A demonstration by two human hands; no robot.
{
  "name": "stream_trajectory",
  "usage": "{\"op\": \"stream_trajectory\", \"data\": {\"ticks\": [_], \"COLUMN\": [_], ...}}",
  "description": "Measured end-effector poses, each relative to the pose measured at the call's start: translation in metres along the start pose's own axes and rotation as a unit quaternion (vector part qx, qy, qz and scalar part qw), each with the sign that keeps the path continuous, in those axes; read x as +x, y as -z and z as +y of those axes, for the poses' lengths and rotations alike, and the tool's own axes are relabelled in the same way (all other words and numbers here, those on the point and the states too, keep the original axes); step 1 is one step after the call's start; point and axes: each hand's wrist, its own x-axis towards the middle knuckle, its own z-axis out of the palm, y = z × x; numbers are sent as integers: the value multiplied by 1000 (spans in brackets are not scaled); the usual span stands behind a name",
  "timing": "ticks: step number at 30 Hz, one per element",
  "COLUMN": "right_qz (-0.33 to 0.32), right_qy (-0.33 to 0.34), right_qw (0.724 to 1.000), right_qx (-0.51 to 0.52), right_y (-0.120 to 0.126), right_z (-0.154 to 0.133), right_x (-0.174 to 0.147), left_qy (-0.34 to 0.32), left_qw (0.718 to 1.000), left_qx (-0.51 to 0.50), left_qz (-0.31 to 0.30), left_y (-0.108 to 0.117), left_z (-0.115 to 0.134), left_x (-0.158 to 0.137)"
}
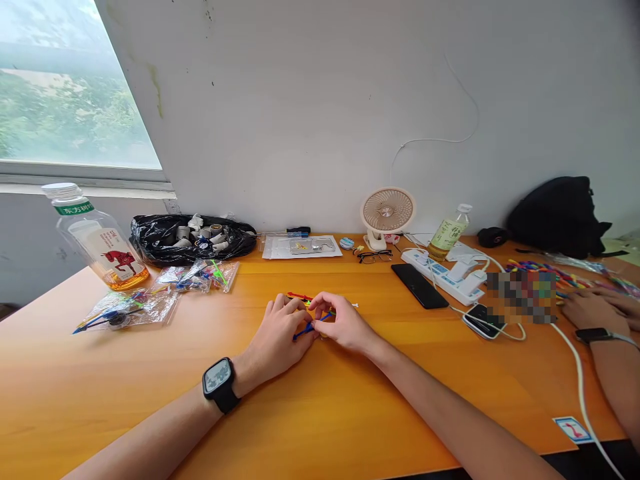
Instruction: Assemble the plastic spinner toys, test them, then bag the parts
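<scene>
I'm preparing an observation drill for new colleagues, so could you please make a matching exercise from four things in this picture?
1. Blue plastic piece
2. Pale-screened smartwatch
3. Desk fan
4. Large bottle

A. Beige, in front of the wall
B. Between left hand and right hand
C. White-capped, amber liquid inside
D. Around the left wrist

Pairs: 1-B, 2-D, 3-A, 4-C

Cream is the colour of the round plastic fan (389, 210). Left of the fan I see a shiny black plastic bag (150, 235), and beyond it a clear plastic bottle (100, 243) with a red horse on its label. In front of the fan, a slim blue plastic piece (303, 331) shows against the wood-grained orange tabletop (285, 427).
</scene>
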Motion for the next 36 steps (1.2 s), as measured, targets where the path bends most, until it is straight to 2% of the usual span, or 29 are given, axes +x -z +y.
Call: {"op": "stream_trajectory", "data": {"ticks": [6, 11, 14, 19, 23, 26, 28, 30, 33, 36], "right_qz": [42, 46, 34, -15, -41, -27, -6, 1, -20, -51], "right_qy": [8, 77, 102, 107, 105, 106, 107, 96, 65, 38], "right_qw": [994, 986, 981, 968, 973, 984, 990, 994, 997, 996], "right_qx": [-96, -140, -163, -225, -203, -141, -91, -43, 19, 69], "right_y": [0, 2, 7, 15, 17, 19, 22, 25, 27, 26], "right_z": [1, -8, -16, -19, -19, -24, -28, -30, -31, -29], "right_x": [-4, -9, -12, -16, -16, -16, -15, -14, -13, -13], "left_qy": [-5, -11, -11, -14, -18, -8, 19, 50, 80, 95], "left_qw": [1000, 1000, 1000, 999, 1000, 995, 977, 949, 896, 847], "left_qx": [-8, -6, -21, -21, -13, -85, -176, -279, -430, -522], "left_qz": [2, -3, 6, 26, 4, 56, 119, 140, 75, 27], "left_y": [0, 2, 7, 11, 8, 8, 11, 15, 19, 18], "left_z": [0, -3, -2, 2, 0, -3, -4, -4, -3, -1], "left_x": [-1, -1, -1, -3, -4, -4, -3, -2, 0, 1]}}
